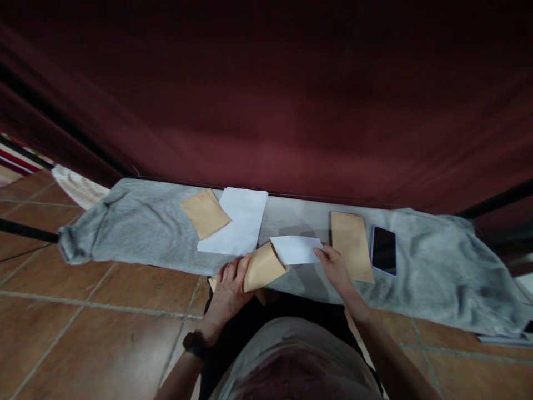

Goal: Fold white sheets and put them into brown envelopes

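Observation:
My left hand [230, 286] is wrapped round a brown paper envelope [263, 269], whose mouth gapes toward the right. In my right hand [333, 266], pinched between thumb and fingers at its right end, is a folded white sheet of paper [296, 249]. The sheet's left end is at the envelope's open mouth; I cannot tell whether its tip is inside. Beyond my left hand, a stack of white paper [244, 219] lies on the grey cloth [150, 222], partly covered by more brown envelopes [205, 213]. Just right of my right hand lies another pile of brown envelopes [353, 247].
A phone [383, 250] with a dark screen lies on the cloth at the right. Dark red fabric [266, 128] hangs upright along the far edge. Brown floor tiles [104, 328] show at both sides, and a black bar [27, 230] juts in at the left.

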A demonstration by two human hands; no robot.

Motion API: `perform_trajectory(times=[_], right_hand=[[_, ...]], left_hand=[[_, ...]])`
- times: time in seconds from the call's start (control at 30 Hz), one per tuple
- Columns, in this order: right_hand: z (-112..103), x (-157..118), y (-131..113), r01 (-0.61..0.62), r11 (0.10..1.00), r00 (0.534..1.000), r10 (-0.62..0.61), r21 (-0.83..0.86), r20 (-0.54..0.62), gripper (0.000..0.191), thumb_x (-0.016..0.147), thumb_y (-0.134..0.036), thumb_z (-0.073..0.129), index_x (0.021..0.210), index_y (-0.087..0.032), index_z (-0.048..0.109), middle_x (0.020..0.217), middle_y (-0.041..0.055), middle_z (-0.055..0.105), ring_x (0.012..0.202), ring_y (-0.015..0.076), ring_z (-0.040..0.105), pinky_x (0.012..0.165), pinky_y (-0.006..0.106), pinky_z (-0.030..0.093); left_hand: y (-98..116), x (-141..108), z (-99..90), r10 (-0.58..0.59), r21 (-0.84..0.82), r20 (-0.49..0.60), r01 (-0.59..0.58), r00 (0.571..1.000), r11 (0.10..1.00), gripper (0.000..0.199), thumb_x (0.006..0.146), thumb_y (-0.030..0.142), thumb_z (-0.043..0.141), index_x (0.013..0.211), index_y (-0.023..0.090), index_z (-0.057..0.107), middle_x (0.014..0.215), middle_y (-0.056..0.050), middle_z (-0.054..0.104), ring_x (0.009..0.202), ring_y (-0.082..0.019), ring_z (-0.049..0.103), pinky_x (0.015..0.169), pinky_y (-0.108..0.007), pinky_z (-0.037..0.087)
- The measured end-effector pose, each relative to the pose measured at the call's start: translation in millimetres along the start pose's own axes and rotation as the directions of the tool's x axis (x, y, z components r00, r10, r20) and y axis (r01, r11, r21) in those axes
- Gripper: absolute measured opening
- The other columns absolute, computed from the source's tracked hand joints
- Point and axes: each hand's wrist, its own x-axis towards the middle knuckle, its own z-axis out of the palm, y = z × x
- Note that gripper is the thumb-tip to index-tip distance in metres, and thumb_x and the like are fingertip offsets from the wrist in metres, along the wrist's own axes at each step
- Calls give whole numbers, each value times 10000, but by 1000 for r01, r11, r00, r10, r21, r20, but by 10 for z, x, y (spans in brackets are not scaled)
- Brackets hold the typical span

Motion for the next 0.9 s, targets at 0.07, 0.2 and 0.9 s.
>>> perform_trajectory(times=[0.07, 0.2, 0.9], right_hand=[[-15, 11, -8, 13, 998, 999, -11, -56, 35, 347, 882, -534, 572, 874, -217, 714, 773, 29, 721, 708, 201, 637, 648, 290, 492], [-93, 74, -29, 21, 988, 987, 4, -154, 159, 273, 876, -465, 546, 800, -235, 673, 704, 24, 699, 642, 197, 649, 595, 280, 497], [553, -130, 45, 8, 982, 978, 32, -189, 205, 295, 895, -321, 567, 613, -236, 589, 703, 27, 662, 680, 185, 641, 662, 288, 473]], left_hand=[[2, 0, 15, 2, 11, -3, -2, 1000, 1000, 952, 801, 374, 702, 1589, 180, 203, 1384, -177, 542, 1255, -356, 526, 1086, -511, 375], [4, 0, 40, -2, 39, 3, 2, 1000, 999, 945, 804, 375, 704, 1584, 167, 214, 1404, -194, 532, 1266, -357, 525, 1095, -511, 368], [182, 60, 80, 75, -37, 28, -74, 997, 997, 994, 745, 308, 727, 1578, 189, 199, 1439, -190, 506, 1351, -365, 470, 1171, -562, 273]])
